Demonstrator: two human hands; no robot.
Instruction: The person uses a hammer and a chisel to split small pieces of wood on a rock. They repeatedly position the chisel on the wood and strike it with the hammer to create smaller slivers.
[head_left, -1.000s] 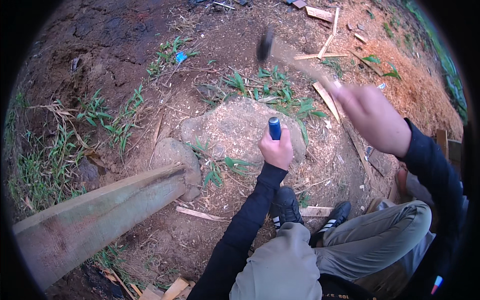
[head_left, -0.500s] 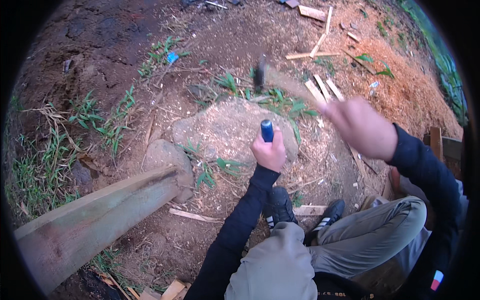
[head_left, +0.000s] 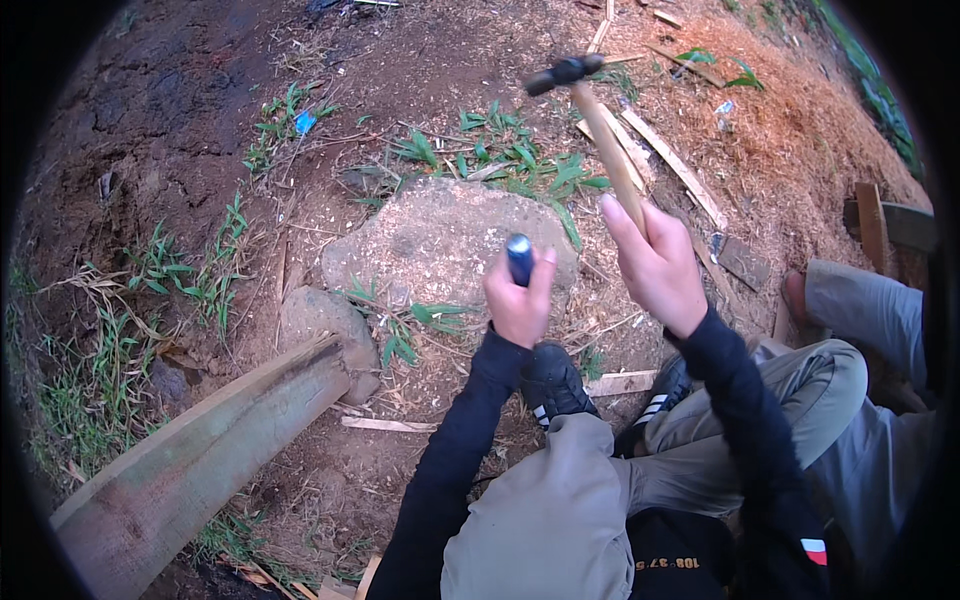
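Observation:
Wrapped in my left hand [head_left: 517, 305] is a blue-handled chisel [head_left: 519, 262], its shiny metal cap facing up. The blade end is hidden below my fist, so I cannot tell what it touches. My right hand [head_left: 662, 262] grips the wooden handle of a hammer [head_left: 614, 158], thumb laid along the wood. The dark hammer head is raised beyond and to the right of the chisel, apart from it. Beneath and beyond my left hand lies a broad flat stone [head_left: 430, 235] sprinkled with wood chips.
A thick wooden beam [head_left: 200, 465] slants in from the lower left, its end by a smaller rock [head_left: 325, 318]. Wood strips [head_left: 675, 165] and sawdust [head_left: 790, 150] lie at the right. Another person's leg [head_left: 865, 310] is close at the right edge. My shoes flank a wood piece [head_left: 620, 383].
My right hand has moved left and nearer to me, with the hammer swung upright and no longer blurred. The left hand still holds the chisel; the view has shifted slightly.

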